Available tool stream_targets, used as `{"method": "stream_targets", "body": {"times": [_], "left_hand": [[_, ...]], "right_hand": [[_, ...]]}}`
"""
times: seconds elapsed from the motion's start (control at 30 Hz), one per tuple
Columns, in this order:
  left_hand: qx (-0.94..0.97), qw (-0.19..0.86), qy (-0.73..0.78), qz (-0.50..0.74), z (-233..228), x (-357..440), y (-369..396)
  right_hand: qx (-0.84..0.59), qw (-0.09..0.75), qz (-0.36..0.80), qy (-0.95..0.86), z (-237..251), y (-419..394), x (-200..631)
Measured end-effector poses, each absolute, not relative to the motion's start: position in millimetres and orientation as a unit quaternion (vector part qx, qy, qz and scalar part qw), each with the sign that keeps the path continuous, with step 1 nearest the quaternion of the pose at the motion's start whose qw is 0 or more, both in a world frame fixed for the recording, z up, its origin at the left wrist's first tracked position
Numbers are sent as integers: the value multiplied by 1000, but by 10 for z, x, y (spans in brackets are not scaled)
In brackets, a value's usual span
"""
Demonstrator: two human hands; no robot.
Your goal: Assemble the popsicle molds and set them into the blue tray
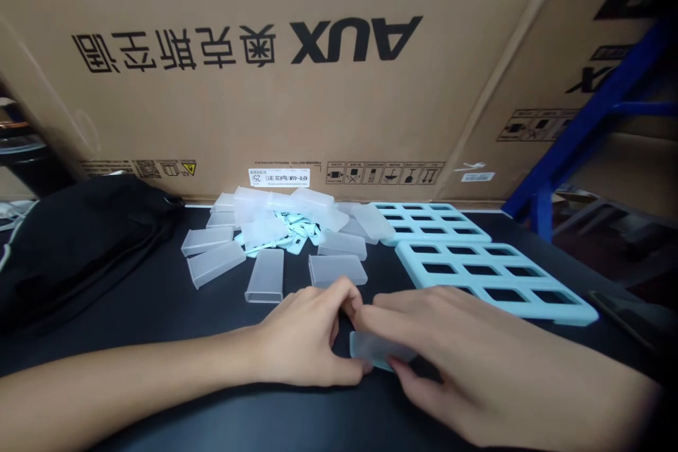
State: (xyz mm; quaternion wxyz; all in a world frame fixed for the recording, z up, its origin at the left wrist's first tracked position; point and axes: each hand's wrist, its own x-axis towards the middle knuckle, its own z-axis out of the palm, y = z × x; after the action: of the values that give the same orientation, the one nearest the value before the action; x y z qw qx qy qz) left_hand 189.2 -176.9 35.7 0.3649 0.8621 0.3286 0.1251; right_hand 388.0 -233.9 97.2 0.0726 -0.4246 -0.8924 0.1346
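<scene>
Roughly, from the hands: brown cardboard carton [238, 113] walled off 12 o'clock; frosted plastic sleeves [265, 232] heaped at 11; light-blue plastic grid trays [477, 282] close at 1. Black tabletop [212, 409] gave room toward 7. Right hand [460, 346], back uppermost, pinched a translucent rectangular plastic case [373, 348], centre. Left hand [307, 337] curled beside its 9-o'clock end; grip couldn't be told.

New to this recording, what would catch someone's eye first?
Probably the upside-down AUX lettering on the cardboard box behind the table. Then, front and centre, the right hand holding a translucent case, the left hand at its end. Beyond lie similar cases, with two pale-blue grid frames to the right.
</scene>
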Motion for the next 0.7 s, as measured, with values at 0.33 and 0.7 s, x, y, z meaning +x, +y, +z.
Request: {"method": "stream_targets", "body": {"times": [0.33, 0.7], "left_hand": [[894, 312, 285, 147, 320, 1748, -1741], [891, 335, 264, 153, 307, 1671, -1698]], "right_hand": [[-412, 20, 136, -901, 1091, -2343, 3645], [-415, -25, 218, -883, 1224, -2230, 3502]]}}
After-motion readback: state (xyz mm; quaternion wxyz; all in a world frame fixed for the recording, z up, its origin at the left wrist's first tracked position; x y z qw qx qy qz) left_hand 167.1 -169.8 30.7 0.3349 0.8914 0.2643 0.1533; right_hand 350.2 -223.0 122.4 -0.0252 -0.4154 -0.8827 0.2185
